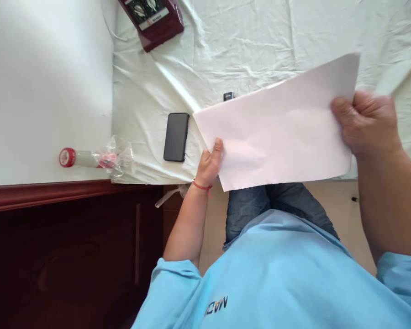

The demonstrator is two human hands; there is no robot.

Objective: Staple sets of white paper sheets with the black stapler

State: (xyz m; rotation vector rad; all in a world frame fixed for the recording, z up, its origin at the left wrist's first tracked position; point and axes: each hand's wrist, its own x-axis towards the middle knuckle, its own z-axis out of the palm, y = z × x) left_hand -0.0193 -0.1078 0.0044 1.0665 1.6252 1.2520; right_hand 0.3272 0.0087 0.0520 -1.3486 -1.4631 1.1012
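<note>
A white sheet of paper (277, 132) is held up over the table's front edge, tilted with its right end higher in view. My left hand (209, 164), with a red string round the wrist, pinches its left edge, thumb on top. On the right edge, my right hand (370, 119) grips the sheet between thumb and curled fingers. Part of a small black object (228, 96) shows past the paper's upper edge; the rest of it is hidden. Left of the paper lies a black phone (176, 137) on the white cloth (246, 41).
A dark red box (160, 27) with a picture on it stands at the upper left. A bottle with a red cap (67, 157) and clear plastic wrap (123, 157) lies near the front edge at left, above dark red wooden furniture (71, 256).
</note>
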